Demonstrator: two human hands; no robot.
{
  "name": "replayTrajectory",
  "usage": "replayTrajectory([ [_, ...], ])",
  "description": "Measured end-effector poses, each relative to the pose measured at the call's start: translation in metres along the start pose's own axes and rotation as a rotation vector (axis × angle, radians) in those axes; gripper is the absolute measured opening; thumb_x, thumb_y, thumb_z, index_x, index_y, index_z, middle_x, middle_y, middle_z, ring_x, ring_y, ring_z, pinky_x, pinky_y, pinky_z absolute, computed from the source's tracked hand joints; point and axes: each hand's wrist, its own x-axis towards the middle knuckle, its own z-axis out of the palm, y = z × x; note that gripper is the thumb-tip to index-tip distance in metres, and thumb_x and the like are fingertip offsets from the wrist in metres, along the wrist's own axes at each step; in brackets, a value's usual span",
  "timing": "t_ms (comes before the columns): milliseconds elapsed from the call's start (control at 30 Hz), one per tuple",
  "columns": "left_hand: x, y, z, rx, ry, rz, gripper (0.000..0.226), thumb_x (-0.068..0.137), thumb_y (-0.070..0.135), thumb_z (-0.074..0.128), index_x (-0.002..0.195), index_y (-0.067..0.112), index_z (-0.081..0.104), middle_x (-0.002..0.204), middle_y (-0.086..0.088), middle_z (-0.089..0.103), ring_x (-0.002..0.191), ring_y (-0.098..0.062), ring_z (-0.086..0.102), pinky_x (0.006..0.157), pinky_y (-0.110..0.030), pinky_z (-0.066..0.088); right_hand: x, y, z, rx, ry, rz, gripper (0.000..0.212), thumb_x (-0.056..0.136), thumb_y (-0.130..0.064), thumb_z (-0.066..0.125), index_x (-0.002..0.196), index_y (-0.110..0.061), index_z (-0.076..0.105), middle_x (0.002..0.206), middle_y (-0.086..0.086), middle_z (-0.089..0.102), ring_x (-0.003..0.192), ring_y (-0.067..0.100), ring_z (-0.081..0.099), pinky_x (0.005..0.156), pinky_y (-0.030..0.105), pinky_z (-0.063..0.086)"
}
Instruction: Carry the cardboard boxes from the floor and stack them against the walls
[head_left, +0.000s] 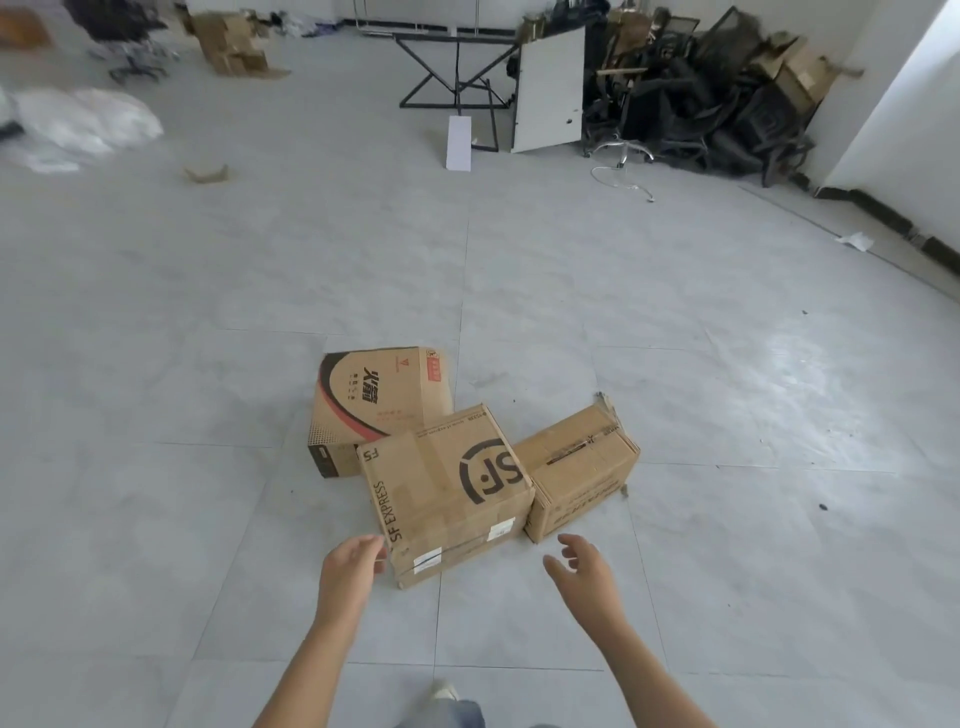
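Observation:
Three cardboard boxes lie together on the grey tiled floor. The SF Express box (447, 493) is nearest, with a red-and-black printed box (379, 400) behind it on the left and a plain taped box (582, 470) on its right. My left hand (350, 569) is at the near left corner of the SF Express box, fingers relaxed, touching or almost touching it. My right hand (582, 571) hovers open just in front of the plain taped box, apart from both boxes. Neither hand holds anything.
A black metal table frame (457, 78) and a leaning white board (550, 88) stand at the far wall. Piled black office chairs (701, 104) fill the far right corner. More cardboard boxes (234, 44) sit far left, beside white plastic wrap (78, 124). My foot (441, 693) is below.

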Motion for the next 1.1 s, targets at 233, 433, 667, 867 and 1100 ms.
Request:
replayTrajectory([
  [233, 0.102, 0.039, 0.020, 0.029, 0.030, -0.014, 0.027, 0.091, 0.006, 0.051, 0.065, 0.011, 0.055, 0.068, -0.005, 0.057, 0.072, -0.022, 0.054, 0.062, -0.026, 0.037, 0.116, -0.041, 0.012, -0.030, -0.071, -0.014, 0.041, 0.088, -0.028, 0.055, 0.127, -0.016, 0.051, 0.119, 0.002, 0.055, 0.115, 0.022, 0.050, 0.096, 0.037, 0.043],
  [433, 0.240, -0.001, 0.050, 0.009, 0.150, 0.003, 0.017, 0.091, 0.009, 0.051, 0.077, 0.007, 0.060, 0.077, -0.007, 0.058, 0.084, -0.025, 0.054, 0.072, -0.029, 0.038, 0.271, -0.024, 0.081, -0.109, -0.135, -0.085, 0.040, 0.089, -0.026, 0.053, 0.127, -0.016, 0.049, 0.126, 0.002, 0.054, 0.119, 0.021, 0.047, 0.093, 0.034, 0.043],
  [667, 0.375, -0.147, 0.100, 0.144, 0.199, -0.089, 0.035, 0.092, 0.014, 0.054, 0.124, 0.000, 0.051, 0.127, -0.016, 0.055, 0.117, -0.029, 0.050, 0.095, -0.033, 0.037, 0.419, 0.071, 0.182, -0.289, -0.122, -0.036, 0.039, 0.090, -0.032, 0.050, 0.127, -0.020, 0.049, 0.133, 0.008, 0.044, 0.126, 0.029, 0.033, 0.101, 0.039, 0.033],
  [867, 0.454, -0.233, 0.125, 0.203, 0.192, -0.106, 0.054, 0.087, 0.026, 0.062, 0.132, 0.008, 0.041, 0.133, -0.016, 0.049, 0.121, -0.035, 0.046, 0.100, -0.041, 0.040, 0.510, 0.117, 0.212, -0.240, -0.051, 0.027, 0.059, 0.089, -0.037, 0.053, 0.142, -0.023, 0.031, 0.143, 0.013, 0.034, 0.132, 0.033, 0.029, 0.106, 0.045, 0.032],
  [1100, 0.477, -0.278, 0.136, 0.124, 0.270, -0.156, 0.079, 0.073, 0.030, 0.073, 0.139, 0.014, 0.032, 0.137, -0.011, 0.046, 0.123, -0.035, 0.045, 0.102, -0.048, 0.040, 0.523, 0.155, 0.231, -0.042, 0.032, 0.021, 0.069, 0.080, -0.033, 0.063, 0.140, -0.028, 0.030, 0.136, 0.009, 0.045, 0.125, 0.033, 0.039, 0.109, 0.048, 0.024],
])
